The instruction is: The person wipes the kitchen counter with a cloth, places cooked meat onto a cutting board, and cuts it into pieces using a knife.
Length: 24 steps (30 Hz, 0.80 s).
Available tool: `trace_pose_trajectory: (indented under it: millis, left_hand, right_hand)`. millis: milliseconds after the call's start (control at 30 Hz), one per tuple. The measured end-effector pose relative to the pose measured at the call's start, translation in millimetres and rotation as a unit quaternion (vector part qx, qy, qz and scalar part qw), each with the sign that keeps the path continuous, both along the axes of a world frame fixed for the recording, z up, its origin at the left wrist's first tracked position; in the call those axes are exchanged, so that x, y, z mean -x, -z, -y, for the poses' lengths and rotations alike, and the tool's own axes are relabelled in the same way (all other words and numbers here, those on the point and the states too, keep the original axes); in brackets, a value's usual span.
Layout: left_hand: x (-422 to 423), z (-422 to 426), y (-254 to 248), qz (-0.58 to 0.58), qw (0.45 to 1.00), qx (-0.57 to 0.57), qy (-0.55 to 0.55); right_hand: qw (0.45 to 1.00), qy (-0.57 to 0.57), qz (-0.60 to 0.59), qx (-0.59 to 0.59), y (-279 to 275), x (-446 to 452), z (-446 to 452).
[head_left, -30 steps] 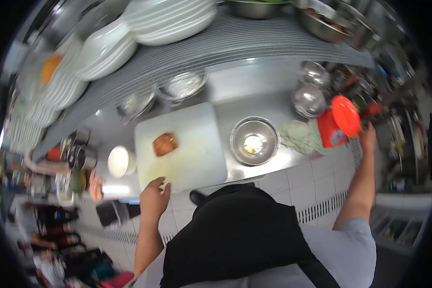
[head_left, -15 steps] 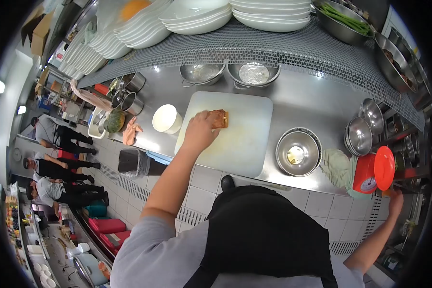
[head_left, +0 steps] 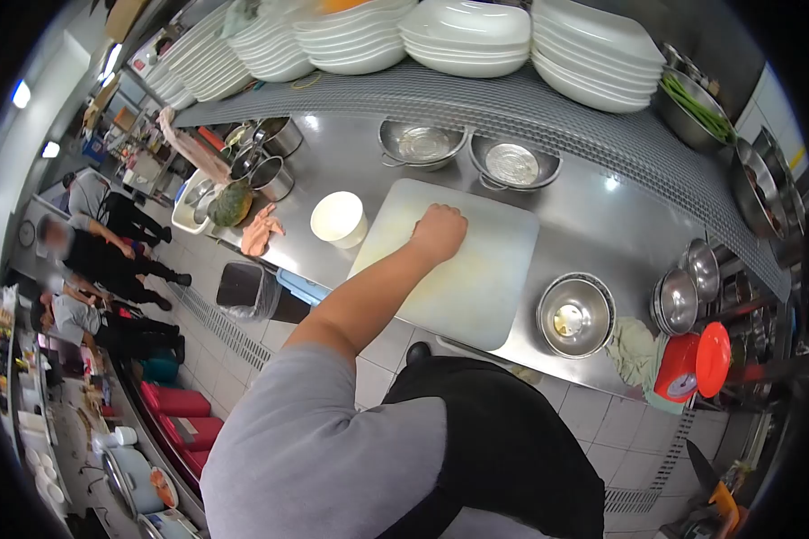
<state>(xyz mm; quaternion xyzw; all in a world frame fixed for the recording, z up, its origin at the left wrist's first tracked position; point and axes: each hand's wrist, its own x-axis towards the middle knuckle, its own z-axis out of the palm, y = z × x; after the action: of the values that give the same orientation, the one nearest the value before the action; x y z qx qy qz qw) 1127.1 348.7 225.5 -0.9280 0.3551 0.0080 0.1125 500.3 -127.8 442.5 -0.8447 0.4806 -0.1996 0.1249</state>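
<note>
My left hand (head_left: pixel 440 232) rests curled on the upper middle of the white cutting board (head_left: pixel 490 305). Its fingers cover the spot where a browned block of food lay; the block itself is hidden under them. At the lower right, over the floor, is a knife (head_left: pixel 704 467) with an orange handle, its blade pointing up and left. My right hand is at the handle, mostly lost in the dark edge of the view. Left of the board stands a white tub (head_left: pixel 339 220). A steel bowl (head_left: pixel 577 314) with a little pale matter inside sits to the right.
Two steel colanders (head_left: pixel 515 165) line the back of the counter. A green cloth (head_left: pixel 636 355) and a red scale (head_left: pixel 678 366) are at the right end. Stacked white plates (head_left: pixel 466 40) fill the overhead shelf. A pumpkin (head_left: pixel 230 205) lies left; several people stand farther off.
The view has swung, so the counter sits farther right. My left hand has closed over the browned block. My right hand has left the scale's side, and the knife has appeared at the lower right.
</note>
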Motion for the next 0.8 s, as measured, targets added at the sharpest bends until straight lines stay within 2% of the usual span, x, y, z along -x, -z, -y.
trace_pose_trajectory:
  millis: [100,167,267,300,333,367,400,433,467,533,600,667,733,767,800]
  left_hand:
    - [-6.0,-6.1,1.9,0.003,1.0,0.002,0.011]
    - [-6.1,-8.4,5.9,-0.005,1.0,0.02,0.012]
    - [-4.1,-17.4,11.3,-0.023,0.996,0.081,-0.019]
    - [-4.2,-20.2,14.3,-0.003,0.991,0.132,-0.031]
    - [-4.6,-23.7,16.5,0.017,0.982,0.183,-0.043]
    - [-2.1,-28.3,11.4,0.014,0.981,0.187,-0.042]
    - [0.8,-35.6,5.9,-0.018,0.963,0.265,-0.052]
    - [5.5,-45.0,-1.8,-0.049,0.937,0.34,-0.063]
    - [12.7,-56.9,-8.5,-0.054,0.935,0.343,-0.065]
    - [32.7,-87.5,-18.7,-0.14,0.897,0.395,-0.141]
    - [55.2,-126.3,-16.1,-0.21,0.88,0.387,-0.18]
    - [79.0,-168.3,-1.9,-0.282,0.868,0.361,-0.191]
    - [101.3,-201.5,16.1,-0.443,0.775,0.363,-0.267]
    - [111.6,-211.8,30.7,-0.447,0.771,0.366,-0.268]
    - [123.2,-220.5,46.9,-0.519,0.696,0.39,-0.307]
  right_hand:
    - [0.997,-0.044,0.051,-0.027,-25.9,-32.8,-47.9]
    - [0.989,-0.099,0.087,-0.067,-22.8,-62.1,-65.6]
    - [0.957,-0.203,0.124,-0.166,1.4,-131.8,-94.3]
    - [0.938,-0.244,0.135,-0.208,19.6,-167.4,-107.3]
    - [0.93,-0.258,0.164,-0.204,37.6,-201.3,-130.1]
    - [0.922,-0.272,0.192,-0.2,54.3,-233.0,-157.0]
    - [0.915,-0.299,0.182,-0.202,65.0,-259.5,-180.0]
    - [0.918,-0.342,0.157,-0.126,88.7,-281.9,-196.8]
    - [0.913,-0.383,0.131,-0.05,108.7,-298.6,-213.4]
    - [0.929,-0.362,0.004,-0.075,115.2,-317.5,-260.0]
    - [0.914,-0.371,-0.107,-0.123,151.6,-311.4,-265.2]
    - [0.91,-0.356,-0.153,-0.146,190.4,-297.9,-263.6]
    - [0.895,-0.349,-0.209,-0.182,196.6,-294.3,-271.1]
    - [0.895,-0.349,-0.214,-0.18,193.7,-296.7,-279.6]
    - [0.894,-0.347,-0.205,-0.196,188.7,-298.6,-290.3]
